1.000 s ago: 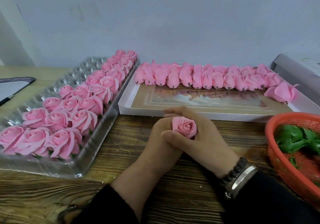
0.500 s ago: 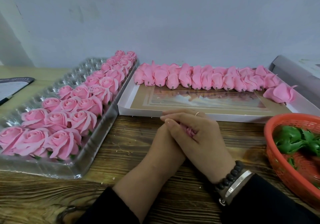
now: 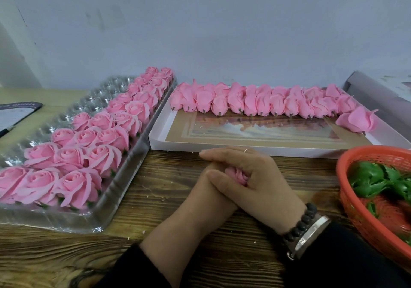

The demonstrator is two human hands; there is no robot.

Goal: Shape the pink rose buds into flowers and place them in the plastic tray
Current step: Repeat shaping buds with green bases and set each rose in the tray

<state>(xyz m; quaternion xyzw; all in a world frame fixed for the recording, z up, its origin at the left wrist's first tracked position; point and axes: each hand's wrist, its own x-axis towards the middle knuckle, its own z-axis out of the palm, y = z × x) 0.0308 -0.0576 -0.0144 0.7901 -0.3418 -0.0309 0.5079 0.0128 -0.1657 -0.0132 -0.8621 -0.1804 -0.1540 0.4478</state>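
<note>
The hands rest on a dark, grainy wooden table (image 3: 138, 225) pushed against a plain pale grey-blue wall (image 3: 222, 31). To the left of the hands a clear plastic tray (image 3: 73, 221) runs away toward the wall, its near and right-hand pockets filled with opened pink roses (image 3: 73, 154) while the pockets on its far left stand bare. Just beyond the hands lies a shallow white box (image 3: 278, 151) with a row of closed pink rose buds (image 3: 266, 103) along its far edge, stubs pointing toward the person. To the right of the hands sits a red mesh basket (image 3: 355, 210) holding green leaf pieces (image 3: 373, 181). The right hand (image 3: 255, 181), wearing a bead bracelet and a metal bangle at the wrist, lies over the left hand (image 3: 211, 201), and the two are cupped together around one pink flower (image 3: 236, 175), of which only a sliver of petals shows between thumb and fingers. A second ago the right hand was drawn back and the flower's whole spiral face was in view above the left fist; half a second ago the right hand had closed over it, much as now.
</note>
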